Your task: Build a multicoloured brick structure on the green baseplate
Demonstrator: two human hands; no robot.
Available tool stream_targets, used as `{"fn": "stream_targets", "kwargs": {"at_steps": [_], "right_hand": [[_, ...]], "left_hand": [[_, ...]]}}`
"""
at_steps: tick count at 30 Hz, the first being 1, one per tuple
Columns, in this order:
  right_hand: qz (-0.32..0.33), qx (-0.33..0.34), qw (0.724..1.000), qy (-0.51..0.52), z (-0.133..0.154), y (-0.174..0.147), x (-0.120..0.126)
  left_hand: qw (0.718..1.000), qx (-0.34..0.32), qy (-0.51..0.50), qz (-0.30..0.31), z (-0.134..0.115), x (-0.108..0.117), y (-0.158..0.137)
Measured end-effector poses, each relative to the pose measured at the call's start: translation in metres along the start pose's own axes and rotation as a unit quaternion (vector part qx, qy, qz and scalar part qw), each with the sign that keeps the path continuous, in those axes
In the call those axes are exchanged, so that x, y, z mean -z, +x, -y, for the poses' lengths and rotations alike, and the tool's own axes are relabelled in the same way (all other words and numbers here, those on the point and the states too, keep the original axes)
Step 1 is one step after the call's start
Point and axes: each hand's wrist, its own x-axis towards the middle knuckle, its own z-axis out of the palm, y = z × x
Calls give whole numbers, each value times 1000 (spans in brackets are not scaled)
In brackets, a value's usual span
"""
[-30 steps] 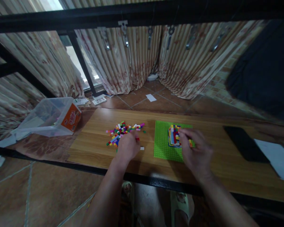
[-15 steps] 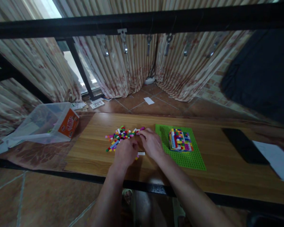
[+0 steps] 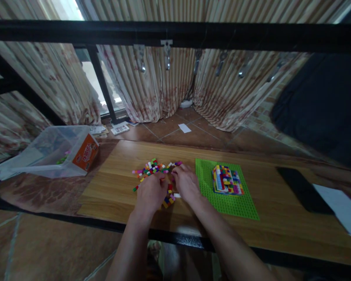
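Observation:
A loose pile of small colourful toy building bricks [image 3: 153, 168] lies on the wooden board, with several more bricks [image 3: 169, 199] between and below my hands. My left hand [image 3: 152, 191] rests over the near side of the pile, its fingers curled; anything they hold is hidden. Close by on the right, my right hand [image 3: 186, 182] bends its fingers down at the pile's right edge, closed, with their contents too small to make out. To its right a block built of many-coloured bricks [image 3: 227, 180] stands on a green studded baseplate [image 3: 204, 171].
A clear plastic bin [image 3: 61, 144] with an orange label stands left of the wooden board [image 3: 105, 191]. On the right lie a dark flat phone-like slab [image 3: 302, 190] and white paper [image 3: 339, 207]. A black bar [image 3: 181, 35] with hanging metal clips crosses above.
The view has shifted slightly. More loose bricks now show between and below my hands, nearer to me. Both hands stay at the pile.

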Motion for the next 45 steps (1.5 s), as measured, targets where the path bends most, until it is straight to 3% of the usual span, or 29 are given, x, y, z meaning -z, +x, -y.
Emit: {"fn": "stream_targets", "kwargs": {"at_steps": [7, 10, 14, 20, 27, 36, 41, 45], "right_hand": [[-43, -18, 989, 138, 18, -32, 39], [-63, -12, 982, 179, 13, -50, 63], [-100, -11, 976, 192, -16, -67, 96], [-176, -112, 952, 224, -70, -80, 130], [-146, -89, 952, 254, -99, -88, 128], [-139, -85, 963, 214, -107, -88, 113], [-130, -93, 963, 217, -109, -88, 109], [-146, -112, 954, 236, -108, -87, 105]], "left_hand": [[999, -35, -41, -3, -6, 0, 2], [996, -67, -59, -13, -13, -5, 2], [989, -116, -94, -7, -26, -14, -1], [979, -170, -111, -4, -56, -30, -7], [974, -202, -100, 26, -83, -47, -11], [966, -221, -134, 25, -90, -56, -10], [946, -249, -195, 70, -99, -57, -16], [941, -262, -186, 104, -107, -59, -24]]}}
